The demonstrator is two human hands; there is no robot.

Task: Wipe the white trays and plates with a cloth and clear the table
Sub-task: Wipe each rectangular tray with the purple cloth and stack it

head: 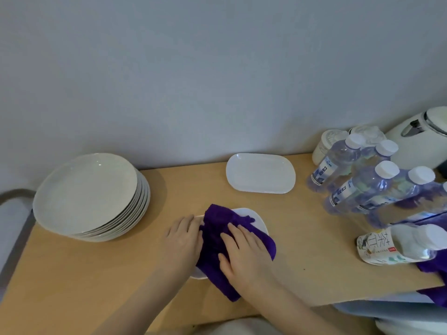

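A purple cloth (217, 240) lies spread over a small white tray (258, 223) near the table's front middle. My right hand (244, 255) presses flat on the cloth with straight fingers. My left hand (183, 240) rests on the tray's left edge, fingers laid along it beside the cloth. Most of that tray is hidden under the cloth and hands. A second white oblong tray (261, 172) sits bare at the back near the wall. A stack of several white round plates (89, 197) stands at the left.
Several water bottles (362, 184) crowd the right side, with a tea carton (396, 245) lying on more purple cloth (433, 269). White jars (326, 146) and a white kettle (420, 139) stand at the back right. The wooden table (72, 274) ends close at the front.
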